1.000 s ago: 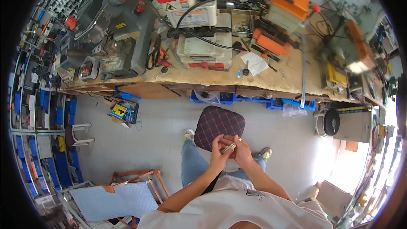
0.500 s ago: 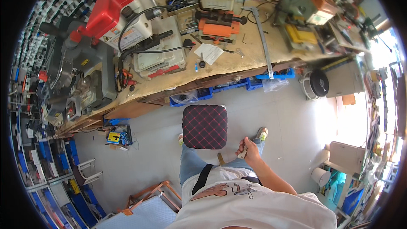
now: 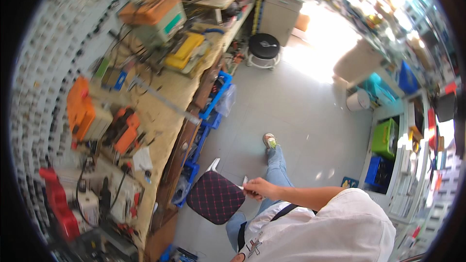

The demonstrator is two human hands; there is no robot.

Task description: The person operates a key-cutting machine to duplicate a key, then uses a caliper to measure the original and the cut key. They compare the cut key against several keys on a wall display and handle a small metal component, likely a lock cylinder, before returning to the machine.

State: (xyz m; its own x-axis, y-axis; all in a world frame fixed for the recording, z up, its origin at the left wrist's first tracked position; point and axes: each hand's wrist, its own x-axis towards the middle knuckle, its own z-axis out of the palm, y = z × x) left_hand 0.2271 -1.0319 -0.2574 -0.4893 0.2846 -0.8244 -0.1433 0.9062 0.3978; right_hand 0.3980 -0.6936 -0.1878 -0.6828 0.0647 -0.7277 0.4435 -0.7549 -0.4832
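Observation:
My right hand (image 3: 260, 188) reaches forward from the right, its fingers closed beside the near right edge of a stool with a black cushion stitched in red diamonds (image 3: 216, 197). A small pale piece (image 3: 241, 188) shows at the fingertips, too small to name. Whether the fingers touch the cushion I cannot tell. A white stool leg (image 3: 212, 165) sticks out past the cushion's far edge. My left hand is out of view.
A long wooden workbench (image 3: 167, 131) runs along the left, carrying orange and red key machines and a steel caliper (image 3: 167, 101). Blue bins (image 3: 187, 179) sit beneath it. A round black stool (image 3: 263, 46) stands farther off. Shelves and a white bucket (image 3: 358, 100) are at right.
The view has swung to the right, so the bench now lies on the left. My right hand has moved close to the cushioned stool's edge; earlier it was apart from it, holding a small pale object.

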